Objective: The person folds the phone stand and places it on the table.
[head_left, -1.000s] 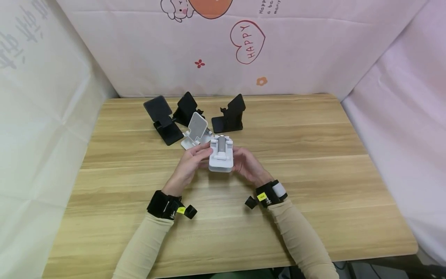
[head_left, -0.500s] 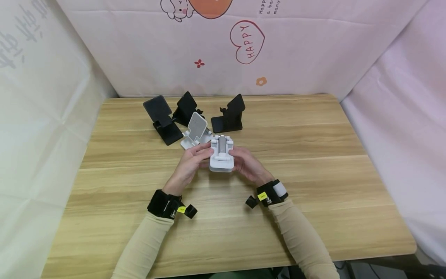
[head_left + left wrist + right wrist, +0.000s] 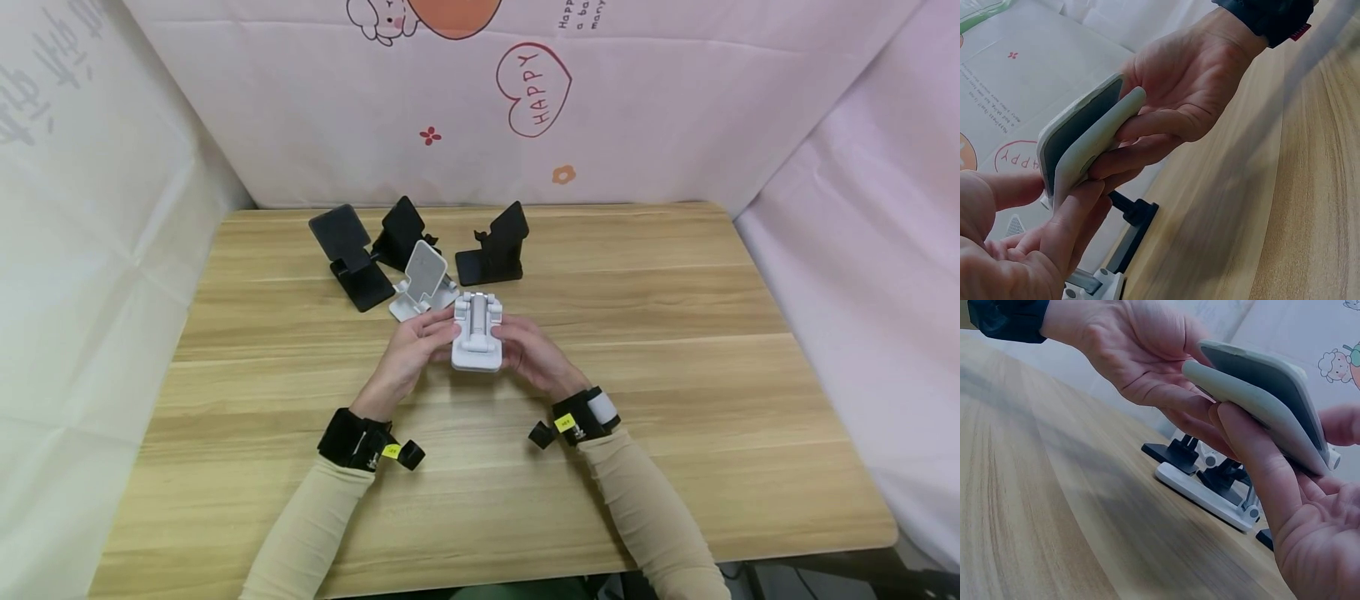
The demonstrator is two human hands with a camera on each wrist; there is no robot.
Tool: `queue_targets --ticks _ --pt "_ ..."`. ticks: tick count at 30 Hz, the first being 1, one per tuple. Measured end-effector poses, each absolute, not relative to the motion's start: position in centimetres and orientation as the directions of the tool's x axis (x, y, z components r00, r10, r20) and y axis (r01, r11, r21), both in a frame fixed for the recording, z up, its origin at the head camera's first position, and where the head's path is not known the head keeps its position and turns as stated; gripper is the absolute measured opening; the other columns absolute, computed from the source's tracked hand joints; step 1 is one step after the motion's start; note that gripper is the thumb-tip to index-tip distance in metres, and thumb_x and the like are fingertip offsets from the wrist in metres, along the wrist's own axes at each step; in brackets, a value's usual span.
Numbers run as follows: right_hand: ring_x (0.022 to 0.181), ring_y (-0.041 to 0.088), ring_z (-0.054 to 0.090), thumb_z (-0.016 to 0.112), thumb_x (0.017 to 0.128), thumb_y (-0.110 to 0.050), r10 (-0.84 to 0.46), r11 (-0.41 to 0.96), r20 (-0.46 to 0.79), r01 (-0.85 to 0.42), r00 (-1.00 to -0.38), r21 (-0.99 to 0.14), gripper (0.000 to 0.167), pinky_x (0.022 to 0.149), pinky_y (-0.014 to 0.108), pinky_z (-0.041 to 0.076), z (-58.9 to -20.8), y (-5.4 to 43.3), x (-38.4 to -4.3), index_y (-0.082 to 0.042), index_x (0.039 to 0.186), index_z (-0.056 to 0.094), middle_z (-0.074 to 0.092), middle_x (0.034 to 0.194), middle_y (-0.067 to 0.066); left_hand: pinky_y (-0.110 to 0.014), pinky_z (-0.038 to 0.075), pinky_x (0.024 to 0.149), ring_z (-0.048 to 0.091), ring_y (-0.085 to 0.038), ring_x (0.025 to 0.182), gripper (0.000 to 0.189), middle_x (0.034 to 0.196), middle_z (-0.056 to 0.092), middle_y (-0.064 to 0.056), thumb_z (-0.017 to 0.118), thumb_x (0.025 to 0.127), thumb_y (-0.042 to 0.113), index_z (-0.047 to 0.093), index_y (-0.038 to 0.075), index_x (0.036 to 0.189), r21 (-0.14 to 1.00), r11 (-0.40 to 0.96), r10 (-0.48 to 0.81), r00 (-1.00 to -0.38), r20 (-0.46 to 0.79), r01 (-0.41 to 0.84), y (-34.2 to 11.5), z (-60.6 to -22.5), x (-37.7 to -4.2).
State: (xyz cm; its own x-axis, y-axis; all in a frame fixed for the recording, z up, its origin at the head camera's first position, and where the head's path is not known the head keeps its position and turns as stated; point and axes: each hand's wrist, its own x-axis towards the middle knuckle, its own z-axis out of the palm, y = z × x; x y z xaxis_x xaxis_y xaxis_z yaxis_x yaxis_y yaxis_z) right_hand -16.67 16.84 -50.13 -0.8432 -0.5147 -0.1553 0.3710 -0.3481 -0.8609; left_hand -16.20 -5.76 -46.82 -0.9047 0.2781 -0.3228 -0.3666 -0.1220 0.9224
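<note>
A white phone stand point(image 3: 477, 343), folded nearly flat, is held by both hands above the table. My left hand point(image 3: 411, 354) grips its left edge, the thumb on top and the fingers beneath. On the opposite edge my right hand point(image 3: 534, 357) grips it the same way. In the wrist views a narrow gap shows between the folded stand's plate point(image 3: 1075, 125) and its base point(image 3: 1241, 394). Just behind the left fingers, a second white phone stand point(image 3: 425, 273) stands unfolded on the table, partly covered by the hand.
Behind the hands stand three unfolded black phone stands: one at the left point(image 3: 341, 237), another beside it point(image 3: 402, 225) and a third to the right point(image 3: 506, 246). The wooden table point(image 3: 675, 400) meets a white printed cloth point(image 3: 637, 108) at its back edge.
My right thumb has come over the right edge of the held phone stand. The stand has tilted very slightly; the other stands have not moved.
</note>
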Motion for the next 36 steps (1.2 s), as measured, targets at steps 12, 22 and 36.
queue_targets --ticks 12,22,36 --pt "0.087 0.017 0.074 0.043 0.105 -0.002 -0.516 -0.318 -0.173 0.375 -0.839 -0.871 0.053 0.067 0.022 0.061 -50.2 16.8 -16.7 0.016 0.153 0.028 0.073 0.112 0.009 -0.032 0.061 0.088 0.069 -0.021 0.114 0.048 0.140 0.063 -0.021 0.064 0.102 0.006 0.052 0.002 0.148 0.931 -0.092 0.259 -0.911 -0.320 -0.353 -5.8 -47.1 -16.2" --pt "0.089 0.017 0.074 0.044 0.107 -0.006 -0.494 -0.308 -0.197 0.382 -0.847 -0.871 0.053 0.069 0.024 0.062 -50.1 16.6 -16.6 0.012 0.155 0.030 0.073 0.113 0.008 -0.034 0.061 0.090 0.070 -0.022 0.114 0.048 0.138 0.064 -0.019 0.064 0.102 0.007 0.053 0.004 0.148 0.930 -0.071 0.235 -0.912 -0.336 -0.361 -5.7 -47.3 -16.3" --pt "0.096 0.016 0.070 0.055 0.107 -0.013 -0.253 -0.198 -0.302 0.355 -0.919 -0.914 0.050 0.082 0.030 0.061 -51.0 18.2 -17.1 0.002 0.153 0.043 0.067 0.118 0.005 -0.044 0.056 0.100 0.063 -0.038 0.123 0.046 0.140 0.060 -0.024 0.064 0.103 0.012 0.054 0.000 0.146 0.936 -0.092 0.191 -0.929 -0.318 -0.339 -5.6 -47.3 -16.2"
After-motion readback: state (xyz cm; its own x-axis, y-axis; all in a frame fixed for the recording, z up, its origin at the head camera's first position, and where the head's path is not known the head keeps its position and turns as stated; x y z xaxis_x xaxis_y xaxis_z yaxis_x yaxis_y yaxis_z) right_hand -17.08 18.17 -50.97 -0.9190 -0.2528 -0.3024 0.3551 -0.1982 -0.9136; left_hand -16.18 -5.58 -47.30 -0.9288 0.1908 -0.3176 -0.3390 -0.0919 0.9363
